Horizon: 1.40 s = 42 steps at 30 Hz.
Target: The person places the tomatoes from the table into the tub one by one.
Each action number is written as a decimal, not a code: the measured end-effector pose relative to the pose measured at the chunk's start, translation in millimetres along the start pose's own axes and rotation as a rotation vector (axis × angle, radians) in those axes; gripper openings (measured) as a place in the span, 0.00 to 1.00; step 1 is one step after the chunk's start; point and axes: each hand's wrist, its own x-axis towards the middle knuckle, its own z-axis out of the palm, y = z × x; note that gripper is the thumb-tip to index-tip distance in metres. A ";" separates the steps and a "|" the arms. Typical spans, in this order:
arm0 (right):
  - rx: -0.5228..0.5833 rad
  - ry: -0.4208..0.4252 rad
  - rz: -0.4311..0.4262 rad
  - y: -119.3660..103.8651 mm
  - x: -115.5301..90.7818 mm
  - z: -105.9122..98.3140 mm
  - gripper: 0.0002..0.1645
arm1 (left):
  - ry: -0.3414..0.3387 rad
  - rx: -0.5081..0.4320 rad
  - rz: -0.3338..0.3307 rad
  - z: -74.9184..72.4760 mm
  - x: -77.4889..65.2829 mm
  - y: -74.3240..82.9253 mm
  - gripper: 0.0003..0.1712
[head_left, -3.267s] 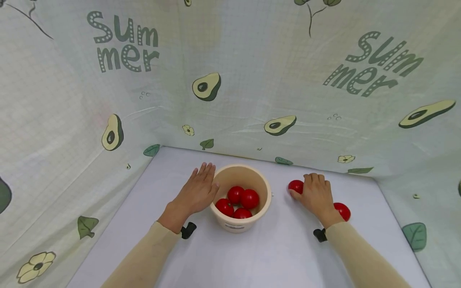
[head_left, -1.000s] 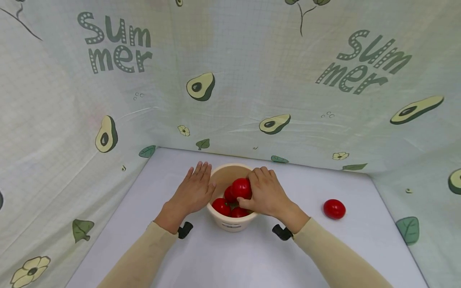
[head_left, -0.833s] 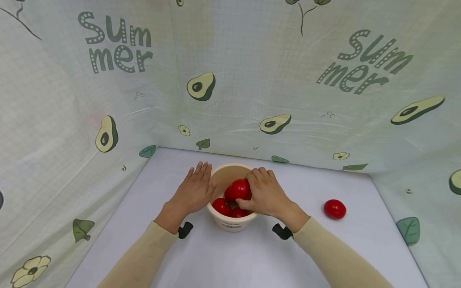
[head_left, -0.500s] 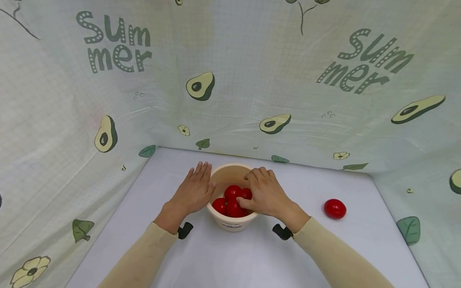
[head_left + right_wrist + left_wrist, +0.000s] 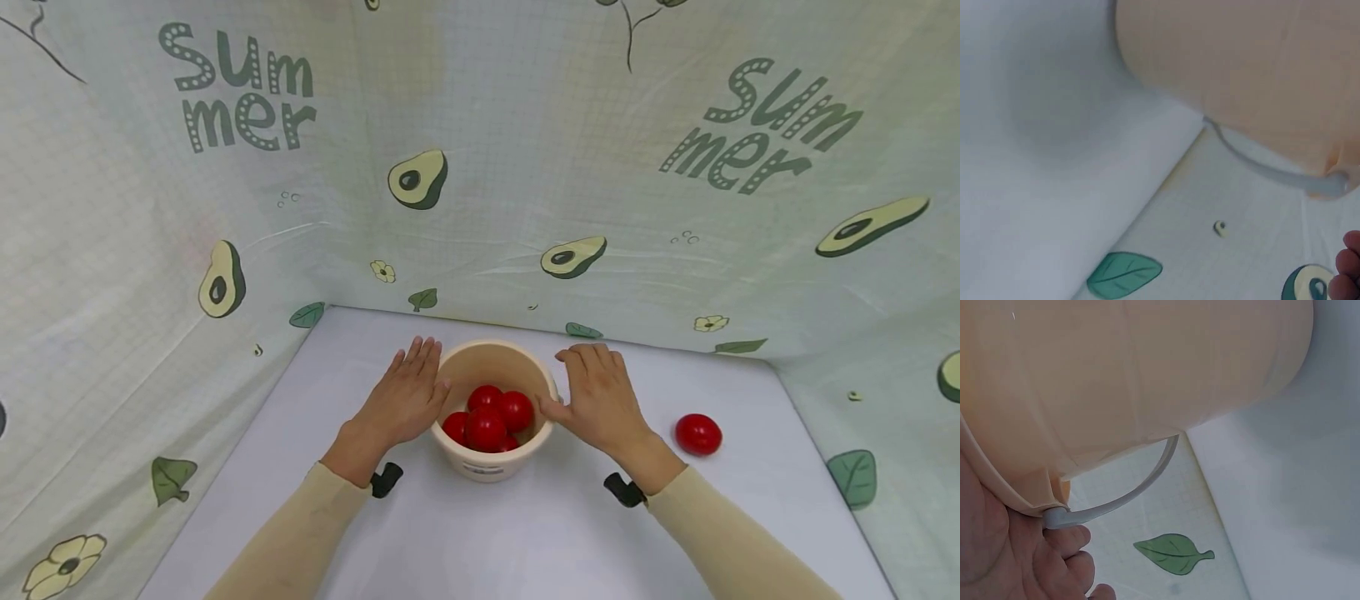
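A cream bucket (image 5: 517, 467) stands on the white table with several red tomatoes (image 5: 486, 429) piled inside. My left hand (image 5: 408, 396) lies along its left rim, fingers straight; the left wrist view has the palm and fingers (image 5: 1079, 565) against the rim beside the grey handle (image 5: 1129, 499). Just right of the bucket is my right hand (image 5: 603, 400), empty, its thumb by the right rim and its fingers loosely bent. Only a few of its fingertips (image 5: 1349, 265) show at the edge of the right wrist view. One more tomato (image 5: 698, 434) lies on the table to the right.
A pale cloth (image 5: 495, 250) printed with avocados, leaves and lettering hangs behind the table and along both sides. The white tabletop (image 5: 525, 542) extends in front of the bucket.
My right hand has carried a tomato from the table into the bucket, let it drop onto the others, and drawn back right over the rim. The left hand has stayed at the left rim.
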 end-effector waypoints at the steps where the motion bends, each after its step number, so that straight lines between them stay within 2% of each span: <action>1: -0.016 0.008 0.008 6.8 -4.0 -1.3 0.38 | 0.001 0.001 0.002 0.0 -0.2 -0.1 0.42; 7: -0.108 0.005 0.067 51.2 -36.1 -9.1 0.42 | 0.002 0.002 0.009 0.8 -0.9 0.2 0.42; 14: -0.174 -0.001 0.143 104.0 -92.4 -13.8 0.46 | -0.003 -0.010 0.003 0.6 -1.4 1.0 0.42; 19: -0.206 -0.077 0.250 130.6 -130.1 -19.3 0.47 | -0.007 -0.010 0.000 0.4 -0.8 1.0 0.42; 23: -0.241 -0.180 0.341 142.2 -150.0 -21.1 0.48 | -0.006 -0.012 -0.003 0.0 -0.8 0.7 0.42; 27: -0.274 -0.257 0.388 147.2 -162.4 -18.3 0.49 | 0.000 -0.014 -0.004 0.2 -1.6 0.5 0.42; 36: -0.286 -0.361 0.462 154.9 -176.2 -10.8 0.49 | -0.001 -0.017 -0.007 1.4 -1.3 -0.6 0.42; 39: -0.282 -0.364 0.473 156.4 -176.8 -8.6 0.48 | 0.002 -0.024 -0.007 1.8 -0.8 -0.7 0.42; 42: -0.277 -0.328 0.460 155.4 -173.7 -6.3 0.46 | -0.007 -0.022 -0.014 1.8 -0.2 -0.5 0.42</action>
